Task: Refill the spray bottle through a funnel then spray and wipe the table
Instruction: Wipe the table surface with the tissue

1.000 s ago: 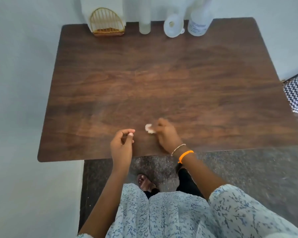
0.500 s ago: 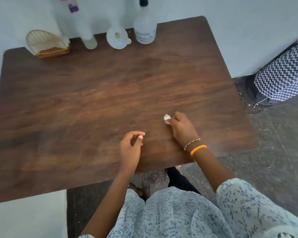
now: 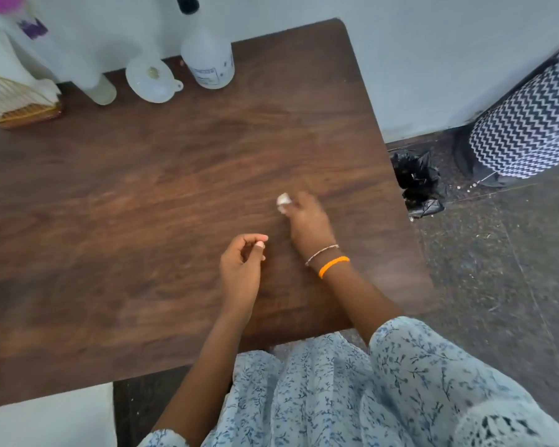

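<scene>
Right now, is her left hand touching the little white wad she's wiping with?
Apart. The head view shows bare table between the left hand and the white wad, which the right hand pinches.

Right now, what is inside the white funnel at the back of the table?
The funnel lies bowl-up on the table. Only a small yellowish patch shows around its centre hole; what is under the funnel is hidden.

Table (image 3: pixel 142 204) dark wood grain, matt; funnel (image 3: pixel 149 79) white plastic, smooth.
</scene>
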Action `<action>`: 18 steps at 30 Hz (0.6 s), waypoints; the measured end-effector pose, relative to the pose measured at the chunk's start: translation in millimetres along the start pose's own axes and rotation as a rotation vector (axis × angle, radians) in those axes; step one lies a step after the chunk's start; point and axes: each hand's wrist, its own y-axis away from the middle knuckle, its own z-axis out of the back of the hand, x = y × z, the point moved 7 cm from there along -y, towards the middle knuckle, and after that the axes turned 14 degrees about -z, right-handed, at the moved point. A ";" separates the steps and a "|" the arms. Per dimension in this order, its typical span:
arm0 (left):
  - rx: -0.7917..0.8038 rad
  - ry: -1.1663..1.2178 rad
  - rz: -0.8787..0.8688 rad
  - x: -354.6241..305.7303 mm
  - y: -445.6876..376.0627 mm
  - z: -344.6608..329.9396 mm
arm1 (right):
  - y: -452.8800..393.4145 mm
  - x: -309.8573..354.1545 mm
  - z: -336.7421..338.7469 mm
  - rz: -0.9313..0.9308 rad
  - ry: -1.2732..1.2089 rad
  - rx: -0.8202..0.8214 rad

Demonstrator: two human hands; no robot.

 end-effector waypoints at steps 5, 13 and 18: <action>-0.023 -0.014 -0.004 -8.0 -15.3 -4.1 | -46.0 -17.3 10.7 0.095 0.036 0.084; 0.053 0.009 -0.018 -28.1 -38.1 -35.8 | -107.0 -104.9 82.0 -0.627 -0.307 -0.013; 0.152 0.033 -0.036 -51.2 -54.4 -67.0 | -81.8 -88.9 79.3 -0.739 -0.816 0.165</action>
